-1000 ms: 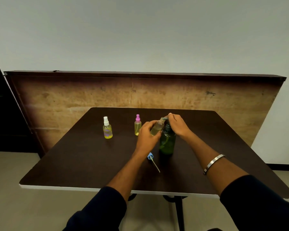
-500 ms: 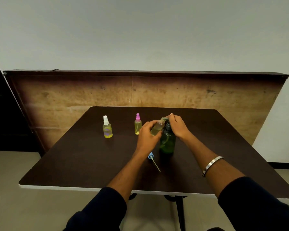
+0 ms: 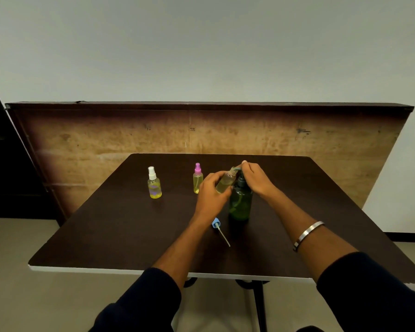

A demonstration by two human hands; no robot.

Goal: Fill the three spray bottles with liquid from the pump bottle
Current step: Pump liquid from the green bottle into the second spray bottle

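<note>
A green pump bottle (image 3: 240, 204) stands upright near the middle of the dark table (image 3: 120, 226). My left hand (image 3: 210, 195) grips an uncapped small spray bottle (image 3: 225, 181), tilted with its mouth under the pump's spout. My right hand (image 3: 255, 178) rests on the pump head with its fingers curled over it. The blue spray cap with its dip tube (image 3: 220, 229) lies on the table in front of the pump bottle. A white-capped spray bottle (image 3: 154, 184) and a pink-capped spray bottle (image 3: 197, 177) stand to the left, both holding yellow liquid.
A wooden panel (image 3: 106, 137) stands upright behind the table's far edge. The table's white front edge (image 3: 86, 269) runs just beyond my dark sleeves. A silver bangle (image 3: 307, 234) circles my right wrist.
Hardly anything differs; both hands stay at the pump bottle, with the small bottle held under the spout. The view has shifted slightly.
</note>
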